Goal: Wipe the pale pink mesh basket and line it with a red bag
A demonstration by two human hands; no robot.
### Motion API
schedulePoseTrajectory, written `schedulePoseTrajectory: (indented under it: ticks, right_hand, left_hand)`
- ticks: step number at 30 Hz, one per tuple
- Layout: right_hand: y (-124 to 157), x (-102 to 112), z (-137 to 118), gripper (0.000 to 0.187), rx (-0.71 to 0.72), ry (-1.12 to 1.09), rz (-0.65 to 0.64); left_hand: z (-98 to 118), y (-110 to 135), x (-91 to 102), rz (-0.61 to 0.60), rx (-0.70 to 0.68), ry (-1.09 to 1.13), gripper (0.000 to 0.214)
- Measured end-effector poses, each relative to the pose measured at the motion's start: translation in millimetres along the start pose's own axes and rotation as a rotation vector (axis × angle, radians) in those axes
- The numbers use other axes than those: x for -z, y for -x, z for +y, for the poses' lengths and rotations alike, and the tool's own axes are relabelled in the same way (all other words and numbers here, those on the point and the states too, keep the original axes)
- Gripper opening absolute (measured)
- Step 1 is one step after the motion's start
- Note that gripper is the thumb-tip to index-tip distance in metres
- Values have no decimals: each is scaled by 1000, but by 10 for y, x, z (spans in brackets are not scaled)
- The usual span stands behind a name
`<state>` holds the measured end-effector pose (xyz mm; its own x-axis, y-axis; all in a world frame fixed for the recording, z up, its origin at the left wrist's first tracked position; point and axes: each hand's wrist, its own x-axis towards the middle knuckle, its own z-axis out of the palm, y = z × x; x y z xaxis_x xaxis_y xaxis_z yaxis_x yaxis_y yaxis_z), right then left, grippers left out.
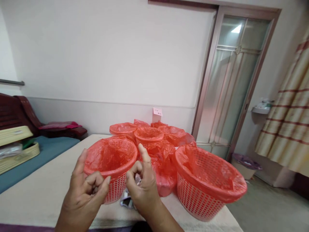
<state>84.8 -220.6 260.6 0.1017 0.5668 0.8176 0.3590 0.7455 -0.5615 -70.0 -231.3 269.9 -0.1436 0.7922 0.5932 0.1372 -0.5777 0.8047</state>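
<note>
My left hand (84, 190) is raised in front of the left red basket (116, 190), index finger pointing up, thumb out, the other fingers curled, with nothing in it. Beside it, my right hand (143, 183) has its index finger stretched up and its thumb near the curled fingers; I see nothing held there. A thin red plastic bag (106, 156) lines the left basket and folds over its rim. Low between the hands, a small dark-faced object with a pale edge (126, 201) lies on the table, partly hidden by my right hand.
Another bag-lined red basket (200, 193) stands near the table's right edge. Several more lined baskets, including a middle one (149, 132), crowd the back of the pale table (60, 175). A pink note (157, 111) is on the wall. A bin (243, 167) stands on the floor.
</note>
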Motion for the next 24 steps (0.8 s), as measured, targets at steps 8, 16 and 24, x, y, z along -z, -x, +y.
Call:
schedulePoseTrajectory:
  ticks: [8,16,24]
  right_hand:
    - [49,-52,192,77,-40,37,-18]
    - [186,-46,416,75,-77,87,-90]
    - [817,55,939,63,-285,86,-190]
  left_hand:
    - [-175,-11,-41,-25,66,17,93]
    - [-202,117,-128,-52,198,14,93]
    - [-986,618,98,-331,353,-164,43]
